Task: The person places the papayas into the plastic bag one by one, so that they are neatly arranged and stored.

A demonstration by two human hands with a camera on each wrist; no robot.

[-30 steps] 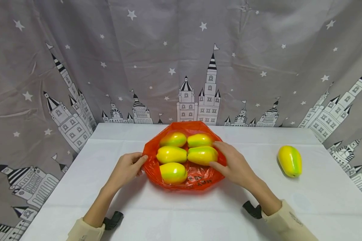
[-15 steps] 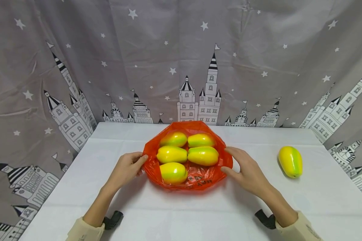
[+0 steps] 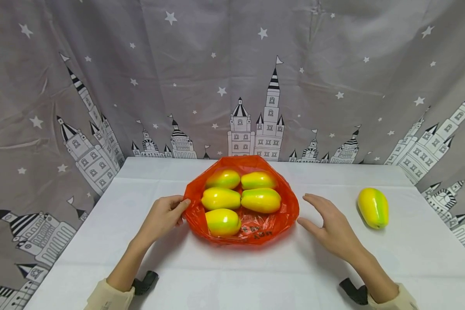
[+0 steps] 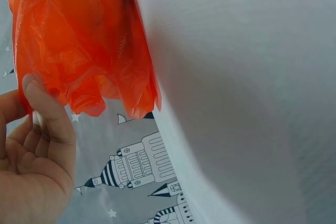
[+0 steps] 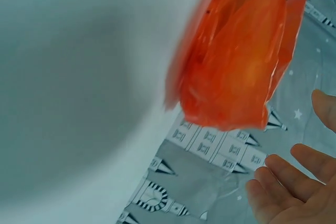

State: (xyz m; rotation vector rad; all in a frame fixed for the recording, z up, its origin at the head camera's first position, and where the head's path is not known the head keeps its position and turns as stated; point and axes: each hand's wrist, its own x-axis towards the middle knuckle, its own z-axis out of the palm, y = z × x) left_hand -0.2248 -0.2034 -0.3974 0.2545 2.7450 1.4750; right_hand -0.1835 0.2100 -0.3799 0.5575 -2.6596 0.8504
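Note:
A red plastic bag stands open at the middle of the table, with several yellow-green papayas lying inside it. My left hand pinches the bag's left rim between thumb and fingers; the left wrist view shows the thumb over the film. To the right of the bag, my right hand holds nothing, its thumb and fingers spread apart just off the rim. In the right wrist view the fingers are extended beside the bag. Another papaya lies on the table farther right.
A white cloth covers the table. Behind it hangs a grey curtain printed with castles and stars, reaching down to the table's far edge.
My right hand has drawn back to the right, out of the bag and past its rim. The bag's right side has spread outward. My left hand keeps its place.

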